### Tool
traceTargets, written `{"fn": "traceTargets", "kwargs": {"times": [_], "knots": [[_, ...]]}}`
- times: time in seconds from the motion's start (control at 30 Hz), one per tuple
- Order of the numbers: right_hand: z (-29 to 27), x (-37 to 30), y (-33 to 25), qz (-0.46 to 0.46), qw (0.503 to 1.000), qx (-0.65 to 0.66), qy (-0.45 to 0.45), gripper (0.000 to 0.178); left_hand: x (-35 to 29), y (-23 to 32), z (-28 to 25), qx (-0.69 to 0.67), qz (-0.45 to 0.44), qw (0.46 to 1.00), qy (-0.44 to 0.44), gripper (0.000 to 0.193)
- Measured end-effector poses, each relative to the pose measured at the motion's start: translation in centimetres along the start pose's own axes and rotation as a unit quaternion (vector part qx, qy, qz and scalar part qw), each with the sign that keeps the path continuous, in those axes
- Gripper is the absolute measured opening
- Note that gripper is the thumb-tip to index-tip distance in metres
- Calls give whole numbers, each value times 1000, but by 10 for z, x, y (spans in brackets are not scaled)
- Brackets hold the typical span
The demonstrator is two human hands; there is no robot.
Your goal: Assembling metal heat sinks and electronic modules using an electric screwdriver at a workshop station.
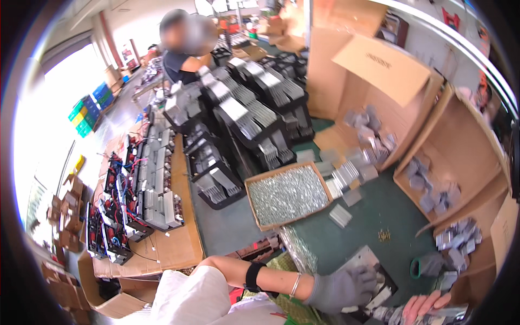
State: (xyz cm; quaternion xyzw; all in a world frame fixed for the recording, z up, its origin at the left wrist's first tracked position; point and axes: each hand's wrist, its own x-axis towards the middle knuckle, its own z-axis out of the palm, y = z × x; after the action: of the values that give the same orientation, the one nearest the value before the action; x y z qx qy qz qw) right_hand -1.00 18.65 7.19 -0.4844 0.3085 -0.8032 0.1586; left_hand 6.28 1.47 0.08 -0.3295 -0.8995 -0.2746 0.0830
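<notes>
A grey glove covers my left hand (346,287), its fingers bent down and pressed onto a flat light-grey metal plate (365,259) with a dark part along its right side. At the lower right edge, the bare fingers of my right hand (425,304) are wrapped round a dark and silvery power screwdriver (387,314). Its front end points left, close to the plate and the gloved fingers. My right palm is out of sight. Small brass-coloured screws (384,235) lie in a little heap beyond the plate.
A shallow cardboard box (290,225) of small shiny metal pieces stands ahead. Black crates (254,135) of finned heat sinks are stacked behind it. Open cartons (455,146) with grey parts line the right. Wired assemblies (124,206) sit on cardboard at left. Another person (181,67) works farther back.
</notes>
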Motion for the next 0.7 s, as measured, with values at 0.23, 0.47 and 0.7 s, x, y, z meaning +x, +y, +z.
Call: {"fn": "traceTargets", "kwargs": {"times": [0.23,0.47,0.7], "knots": [[3,-19,3,-16,977,-130,170,51,-6,-9,9,-29,-56,989,135,23],[3,-8,5,-4,981,-165,102,53,-4,-10,12,-59,-61,975,203,25],[4,-14,0,45,981,-145,120,45,-8,-6,27,-25,-55,979,196,27]]}}
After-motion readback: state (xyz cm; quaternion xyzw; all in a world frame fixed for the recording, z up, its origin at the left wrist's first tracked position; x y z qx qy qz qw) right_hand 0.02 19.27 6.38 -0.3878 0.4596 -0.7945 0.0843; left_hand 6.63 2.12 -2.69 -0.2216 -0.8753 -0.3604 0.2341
